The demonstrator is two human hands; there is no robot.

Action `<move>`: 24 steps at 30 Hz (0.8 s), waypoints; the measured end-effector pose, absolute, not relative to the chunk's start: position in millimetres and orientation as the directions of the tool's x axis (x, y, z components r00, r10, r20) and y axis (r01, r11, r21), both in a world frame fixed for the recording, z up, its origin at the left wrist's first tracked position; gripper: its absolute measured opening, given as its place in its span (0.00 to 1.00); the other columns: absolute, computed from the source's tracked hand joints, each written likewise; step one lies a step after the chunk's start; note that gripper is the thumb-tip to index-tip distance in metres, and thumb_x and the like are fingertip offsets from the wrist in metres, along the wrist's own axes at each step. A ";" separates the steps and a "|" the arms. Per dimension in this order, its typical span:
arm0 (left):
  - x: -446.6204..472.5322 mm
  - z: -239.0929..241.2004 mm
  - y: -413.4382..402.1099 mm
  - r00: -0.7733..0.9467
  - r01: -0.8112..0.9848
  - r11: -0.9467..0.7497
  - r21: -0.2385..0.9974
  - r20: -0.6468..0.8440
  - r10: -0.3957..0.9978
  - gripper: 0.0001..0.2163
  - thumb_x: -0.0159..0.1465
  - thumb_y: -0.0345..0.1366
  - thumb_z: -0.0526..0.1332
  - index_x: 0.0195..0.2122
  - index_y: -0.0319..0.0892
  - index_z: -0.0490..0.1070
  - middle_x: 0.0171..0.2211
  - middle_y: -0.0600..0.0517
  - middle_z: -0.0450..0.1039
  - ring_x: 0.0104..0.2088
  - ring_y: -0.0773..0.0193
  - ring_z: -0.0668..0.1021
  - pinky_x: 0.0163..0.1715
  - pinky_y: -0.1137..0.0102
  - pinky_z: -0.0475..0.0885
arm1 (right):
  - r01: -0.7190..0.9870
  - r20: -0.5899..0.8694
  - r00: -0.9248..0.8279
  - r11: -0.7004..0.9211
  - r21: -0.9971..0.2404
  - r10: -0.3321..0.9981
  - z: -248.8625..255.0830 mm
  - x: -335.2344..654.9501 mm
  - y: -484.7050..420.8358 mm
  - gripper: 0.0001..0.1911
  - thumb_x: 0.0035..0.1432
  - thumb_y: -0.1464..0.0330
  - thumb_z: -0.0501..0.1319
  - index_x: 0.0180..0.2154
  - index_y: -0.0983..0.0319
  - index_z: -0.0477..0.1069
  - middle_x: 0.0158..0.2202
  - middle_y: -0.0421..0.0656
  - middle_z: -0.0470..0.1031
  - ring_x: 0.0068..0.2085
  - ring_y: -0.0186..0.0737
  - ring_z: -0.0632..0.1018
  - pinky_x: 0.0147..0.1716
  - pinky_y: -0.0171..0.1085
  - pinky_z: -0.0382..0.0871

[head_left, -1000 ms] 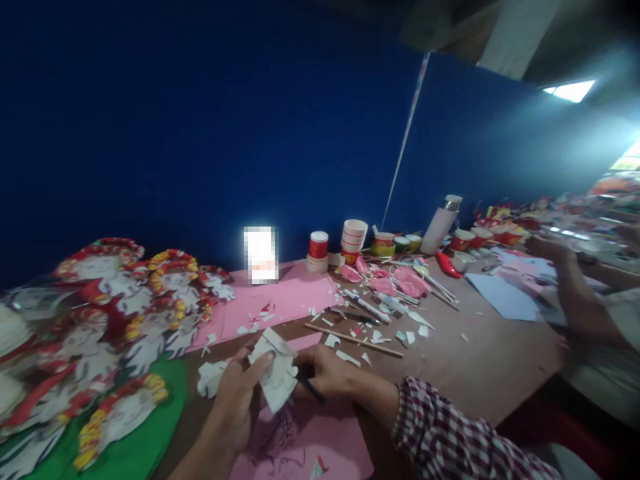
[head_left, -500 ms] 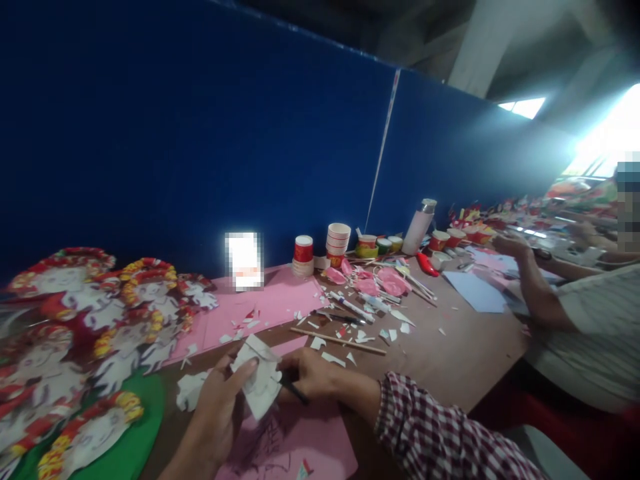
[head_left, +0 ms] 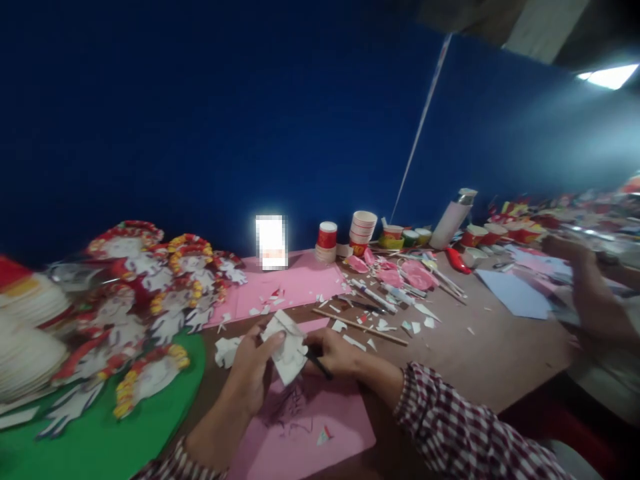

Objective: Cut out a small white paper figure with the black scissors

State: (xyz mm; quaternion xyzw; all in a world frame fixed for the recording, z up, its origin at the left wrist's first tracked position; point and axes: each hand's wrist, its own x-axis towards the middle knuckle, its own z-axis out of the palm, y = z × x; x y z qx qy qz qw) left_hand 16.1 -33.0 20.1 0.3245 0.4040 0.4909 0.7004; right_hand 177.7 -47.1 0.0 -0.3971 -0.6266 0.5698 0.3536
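My left hand (head_left: 254, 357) pinches a white paper piece (head_left: 286, 357) with a jagged, cut-looking edge, thumb on top. At its right edge my right hand (head_left: 334, 351) is closed round a slim dark tool (head_left: 319, 367). The tool's kind cannot be made out, because fingers and paper cover its working end. Beneath both hands lies a pink sheet (head_left: 345, 427) with dark pen scribbles. A crumpled white paper scrap (head_left: 227, 352) rests on the table just left of my left hand.
Paper cut-out figures with red and yellow rims (head_left: 150, 380) crowd a green board (head_left: 185, 400) at left. Stacked paper cups (head_left: 363, 230), markers (head_left: 373, 293), a wooden stick (head_left: 360, 325) and scraps lie beyond my hands. A co-worker's arm (head_left: 590, 267) reaches in at right.
The camera view has turned left, so the scene sits further right and more of the green board shows. Both hands keep their hold on the paper and the dark tool.
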 end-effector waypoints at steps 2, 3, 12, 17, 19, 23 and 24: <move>16.4 18.6 -32.7 0.201 -0.435 0.307 0.847 -0.241 0.949 0.22 0.44 0.33 0.69 0.40 0.37 0.67 0.25 0.51 0.75 0.22 0.62 0.77 0.24 0.71 0.72 | 0.101 -0.004 -0.449 0.046 -0.994 0.894 0.9 176.8 -47.1 0.10 0.45 0.71 0.63 0.33 0.68 0.75 0.25 0.37 0.69 0.25 0.30 0.66 0.26 0.29 0.61; 16.5 17.8 -32.4 0.192 -0.439 0.297 0.848 -0.234 0.953 0.22 0.44 0.33 0.69 0.41 0.37 0.67 0.25 0.51 0.75 0.22 0.63 0.77 0.24 0.70 0.72 | 0.097 -0.007 -0.459 0.042 -0.994 0.889 1.8 176.4 -47.2 0.11 0.45 0.70 0.64 0.33 0.68 0.75 0.25 0.38 0.70 0.26 0.30 0.66 0.27 0.30 0.61; 16.3 16.9 -30.7 0.195 -0.472 0.298 0.829 -0.232 0.953 0.24 0.43 0.32 0.70 0.42 0.38 0.67 0.26 0.53 0.75 0.23 0.64 0.77 0.27 0.70 0.72 | 0.100 -0.027 -0.460 0.021 -0.995 0.887 1.7 176.9 -48.2 0.13 0.45 0.67 0.66 0.33 0.69 0.75 0.25 0.38 0.70 0.25 0.30 0.66 0.26 0.29 0.61; 16.6 20.0 -32.3 0.167 -0.476 0.301 0.826 -0.251 0.953 0.25 0.42 0.32 0.70 0.42 0.38 0.67 0.26 0.53 0.75 0.24 0.64 0.76 0.27 0.69 0.72 | 0.123 -0.004 -0.468 0.061 -0.990 0.884 -2.3 178.4 -47.6 0.14 0.47 0.66 0.66 0.35 0.69 0.75 0.26 0.39 0.70 0.26 0.31 0.68 0.27 0.29 0.62; 16.9 20.8 -32.8 0.176 -0.479 0.309 0.822 -0.254 0.951 0.24 0.42 0.32 0.70 0.42 0.38 0.67 0.27 0.53 0.75 0.24 0.64 0.76 0.28 0.69 0.72 | 0.133 -0.008 -0.470 0.062 -0.989 0.882 -1.7 178.3 -47.7 0.14 0.47 0.67 0.66 0.36 0.69 0.75 0.26 0.39 0.71 0.27 0.32 0.68 0.28 0.30 0.63; 17.0 19.8 -32.5 0.168 -0.487 0.301 0.820 -0.250 0.953 0.23 0.43 0.31 0.69 0.41 0.38 0.66 0.25 0.53 0.74 0.24 0.65 0.76 0.28 0.68 0.72 | 0.155 -0.024 -0.454 0.053 -0.986 0.891 0.0 177.7 -48.4 0.12 0.47 0.68 0.66 0.34 0.69 0.74 0.25 0.39 0.71 0.27 0.33 0.69 0.30 0.31 0.65; 16.9 19.1 -32.2 0.165 -0.488 0.299 0.820 -0.249 0.954 0.23 0.43 0.31 0.69 0.41 0.38 0.66 0.25 0.54 0.73 0.23 0.65 0.76 0.28 0.68 0.72 | 0.158 -0.031 -0.448 0.045 -0.986 0.894 0.6 177.5 -48.6 0.12 0.47 0.68 0.65 0.33 0.69 0.74 0.25 0.39 0.71 0.27 0.32 0.69 0.29 0.31 0.65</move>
